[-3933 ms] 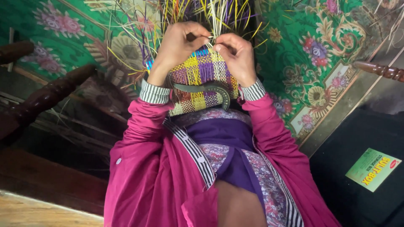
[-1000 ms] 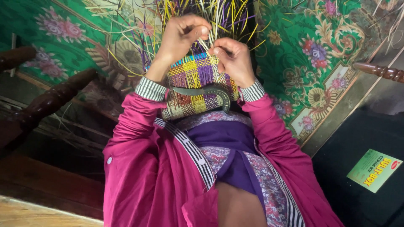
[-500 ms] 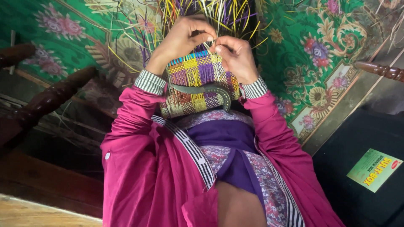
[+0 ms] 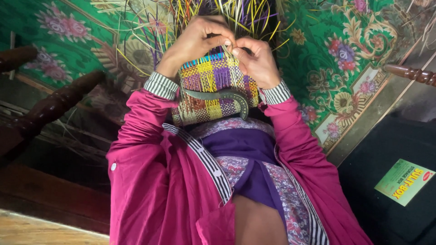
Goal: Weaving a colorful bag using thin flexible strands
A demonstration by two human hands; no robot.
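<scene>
— Woven basket piece (image 4: pixel 213 88), where does it sit?

— On the person's lap, just above the purple cloth (image 4: pixel 243 145), between the two magenta sleeves (image 4: pixel 150 149). Its finished part is a check of yellow, purple and blue strips, and it leans against the body.

— And the loose ends?

— Thin yellow, purple and green strips (image 4: pixel 231 13) fan out past the upper edge of the weave, over the green floral mat (image 4: pixel 345 59).

— What is the left hand (image 4: pixel 197 41) doing?

— It curls over the upper edge of the weave, with thumb and fingers pressed together on a strip right at the rim.

— The right hand (image 4: pixel 256 59)?

— It meets the left one at the same spot. Its fingertips pinch a pale strip at the rim, so the two hands touch or nearly touch there.

— Is anything lying on the weave?

— A curved metal blade (image 4: pixel 215 96), dull grey, rests across the lower half of the woven piece, its hooked end toward the right wrist. Neither hand touches it.

— What is around?

— Dark turned wooden legs (image 4: pixel 54 106) stand to the left, another wooden spindle (image 4: pixel 411 72) at the far right. A black box with a green and yellow label (image 4: pixel 404 181) lies at the lower right, well apart from the hands.
</scene>
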